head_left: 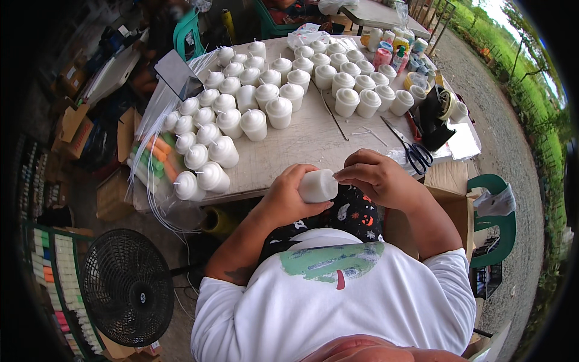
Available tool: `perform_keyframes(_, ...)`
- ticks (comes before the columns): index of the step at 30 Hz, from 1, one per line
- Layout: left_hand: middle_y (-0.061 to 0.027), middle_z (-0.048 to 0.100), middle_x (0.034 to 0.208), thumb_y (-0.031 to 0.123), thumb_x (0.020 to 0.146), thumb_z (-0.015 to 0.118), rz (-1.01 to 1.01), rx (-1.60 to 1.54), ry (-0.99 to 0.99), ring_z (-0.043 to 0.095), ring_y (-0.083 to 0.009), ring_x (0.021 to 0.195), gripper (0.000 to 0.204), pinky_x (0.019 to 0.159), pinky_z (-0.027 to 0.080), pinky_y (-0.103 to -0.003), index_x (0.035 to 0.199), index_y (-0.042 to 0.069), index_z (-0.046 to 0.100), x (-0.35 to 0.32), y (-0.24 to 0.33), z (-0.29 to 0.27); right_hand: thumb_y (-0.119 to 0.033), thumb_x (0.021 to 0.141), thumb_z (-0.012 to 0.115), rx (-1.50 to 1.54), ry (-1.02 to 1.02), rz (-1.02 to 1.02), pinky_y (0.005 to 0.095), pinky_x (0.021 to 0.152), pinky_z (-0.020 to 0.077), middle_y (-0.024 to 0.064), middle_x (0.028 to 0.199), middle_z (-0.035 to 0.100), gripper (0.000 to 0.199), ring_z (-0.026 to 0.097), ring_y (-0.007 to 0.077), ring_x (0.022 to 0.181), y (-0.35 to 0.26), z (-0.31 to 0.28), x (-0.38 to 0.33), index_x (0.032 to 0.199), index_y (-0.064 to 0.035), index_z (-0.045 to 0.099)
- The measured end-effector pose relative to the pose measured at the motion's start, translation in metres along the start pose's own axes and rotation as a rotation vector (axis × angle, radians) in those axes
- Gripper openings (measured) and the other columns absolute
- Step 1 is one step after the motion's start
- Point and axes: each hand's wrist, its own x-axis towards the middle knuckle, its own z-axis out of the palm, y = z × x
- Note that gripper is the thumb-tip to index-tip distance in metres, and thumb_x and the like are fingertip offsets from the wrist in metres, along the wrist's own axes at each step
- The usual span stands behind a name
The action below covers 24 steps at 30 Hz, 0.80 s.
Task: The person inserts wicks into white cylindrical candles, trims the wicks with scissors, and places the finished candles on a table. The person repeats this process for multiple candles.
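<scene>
Over my lap, my left hand (284, 192) is wrapped round a white cup-shaped candle (318, 186), which lies tilted on its side with one flat end facing right. At that end my right hand (381, 178) has thumb and fingertips pinched together, touching or almost touching its edge. Whatever the fingertips hold is too small to make out. Beyond my hands, rows of similar white candles (254, 125) stand on the table, many with a wick sticking up from a domed top. A second group of white candles (347, 101) stands farther right.
Blue-handled scissors (417, 155), a thin dark rod (333, 114) and a black tape dispenser (435, 120) lie on the pale table (301, 148). Long white wicks (155, 114) hang over its left edge. A black fan (126, 288) stands at lower left, a green chair (496, 226) at right.
</scene>
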Motion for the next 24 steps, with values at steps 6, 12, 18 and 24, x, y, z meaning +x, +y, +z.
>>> perform_keyframes(6,-0.0136,0.06,0.102,0.019,0.063,0.085,0.034,0.028,0.061,0.061,-0.0304,0.094,0.055,0.081,0.049,-0.039,0.107,0.005,0.056,-0.003,-0.001,0.002,-0.007,0.078,0.071,-0.109,0.121,-0.041,0.0364,0.07,0.0499,0.0086,0.083,0.061,0.013,0.061,0.0282,0.079,0.004,0.004,-0.002,0.089,-0.0056,0.065)
perform_keyframes(12,-0.0139,0.06,0.102,0.019,0.063,0.085,0.058,0.052,0.096,0.061,-0.0307,0.094,0.056,0.081,0.05,-0.04,0.108,0.004,0.055,-0.003,-0.004,0.005,-0.008,0.078,0.071,-0.161,0.169,-0.16,0.0374,0.066,0.0479,0.009,0.079,0.06,0.013,0.059,0.0282,0.074,0.007,0.011,0.004,0.08,-0.0032,0.06)
perform_keyframes(18,-0.014,0.061,0.102,0.019,0.062,0.086,0.026,0.053,0.085,0.062,-0.0301,0.093,0.058,0.08,0.05,-0.039,0.109,0.003,0.055,-0.002,-0.004,0.008,-0.019,0.082,0.07,-0.138,0.131,-0.029,0.0389,0.069,0.0461,0.0101,0.078,0.058,0.019,0.057,0.03,0.076,0.011,0.006,-0.01,0.085,-0.0032,0.06)
perform_keyframes(24,-0.0087,0.062,0.098,0.009,0.064,0.084,-0.143,-0.167,0.033,0.061,-0.0165,0.089,0.055,0.078,0.051,-0.033,0.109,0.002,0.054,-0.011,-0.024,0.003,-0.031,0.088,0.066,-0.227,0.842,0.271,0.035,0.087,0.0464,0.0128,0.111,0.058,0.031,0.058,0.0256,0.103,0.06,-0.087,-0.097,0.106,-0.006,0.065)
